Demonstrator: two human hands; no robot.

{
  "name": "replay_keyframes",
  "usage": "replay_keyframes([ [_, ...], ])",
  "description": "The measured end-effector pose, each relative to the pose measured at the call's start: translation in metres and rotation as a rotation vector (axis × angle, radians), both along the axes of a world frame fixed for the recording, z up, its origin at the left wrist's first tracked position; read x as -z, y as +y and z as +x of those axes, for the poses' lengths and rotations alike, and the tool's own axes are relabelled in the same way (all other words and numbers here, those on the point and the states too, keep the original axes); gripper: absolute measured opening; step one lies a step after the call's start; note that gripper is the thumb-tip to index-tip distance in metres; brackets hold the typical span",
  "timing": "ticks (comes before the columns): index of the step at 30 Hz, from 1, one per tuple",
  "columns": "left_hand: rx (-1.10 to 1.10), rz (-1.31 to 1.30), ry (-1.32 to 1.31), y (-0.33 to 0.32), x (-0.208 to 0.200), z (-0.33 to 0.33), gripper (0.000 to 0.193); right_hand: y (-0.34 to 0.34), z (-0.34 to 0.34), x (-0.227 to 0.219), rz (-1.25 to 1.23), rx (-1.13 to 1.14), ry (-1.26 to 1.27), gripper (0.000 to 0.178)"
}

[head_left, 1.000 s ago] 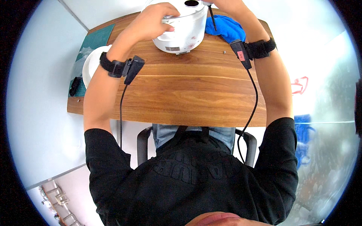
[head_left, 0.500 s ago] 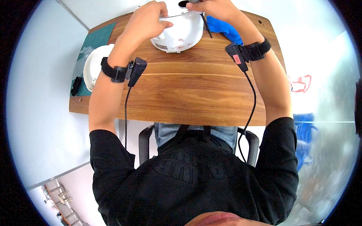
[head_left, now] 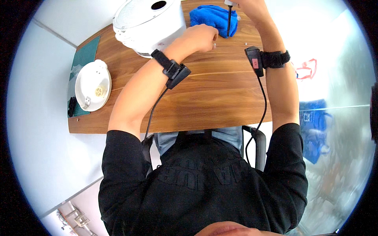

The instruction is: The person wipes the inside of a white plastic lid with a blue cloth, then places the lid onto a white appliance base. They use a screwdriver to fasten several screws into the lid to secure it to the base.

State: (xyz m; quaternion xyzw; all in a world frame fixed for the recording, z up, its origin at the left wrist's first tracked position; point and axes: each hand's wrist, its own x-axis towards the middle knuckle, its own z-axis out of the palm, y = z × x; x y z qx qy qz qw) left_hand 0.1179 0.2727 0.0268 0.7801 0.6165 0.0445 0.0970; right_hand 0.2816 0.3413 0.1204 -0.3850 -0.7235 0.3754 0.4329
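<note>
My right hand (head_left: 252,7), cut off by the top edge, is closed on a screwdriver (head_left: 229,21) with a pale handle and a dark shaft pointing down. The blue cloth (head_left: 208,16) lies just beside the shaft. My left hand (head_left: 201,37) is over the table with its fingers curled; what they hold, if anything, is hidden. A small shiny piece (head_left: 215,45), perhaps a screw, shows by its fingertips. Left of that hand stands a white rounded appliance body (head_left: 157,33), with a dark round opening in its upper face. My left forearm partly covers its lower side.
On the left, a white round shallow cover (head_left: 106,84) holds small fittings, partly over a green mat (head_left: 87,55). A black object (head_left: 71,106) lies beside it. Another small piece (head_left: 246,43) rests on the wooden table (head_left: 197,94). Cables hang from both wrist straps.
My left hand has left the white body and moved right, down to the table. My right hand has moved right and away from the body, carrying the screwdriver. The view has shifted.
</note>
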Motion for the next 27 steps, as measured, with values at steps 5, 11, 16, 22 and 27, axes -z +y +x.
replay_keyframes([
  [5, -0.073, -0.097, 0.174, 0.013, 0.017, 0.022, 0.032, 0.018, 0.025, 0.024, -0.002, -0.045, 0.071, 0.033],
  [11, -0.131, -0.096, 0.164, 0.028, 0.035, 0.027, 0.028, 0.019, 0.031, 0.025, 0.006, 0.029, 0.020, 0.036],
  [16, -0.120, -0.111, 0.126, 0.036, 0.046, 0.021, 0.023, 0.024, 0.029, 0.034, 0.023, -0.033, 0.029, 0.034],
  [22, 0.009, 0.013, -0.019, 0.026, 0.036, 0.004, 0.019, 0.014, 0.020, 0.024, 0.036, 0.008, -0.056, 0.034],
  [27, -0.014, 0.141, -0.413, -0.001, 0.009, -0.011, 0.020, 0.005, 0.001, 0.009, 0.093, -0.040, -0.025, 0.035],
])
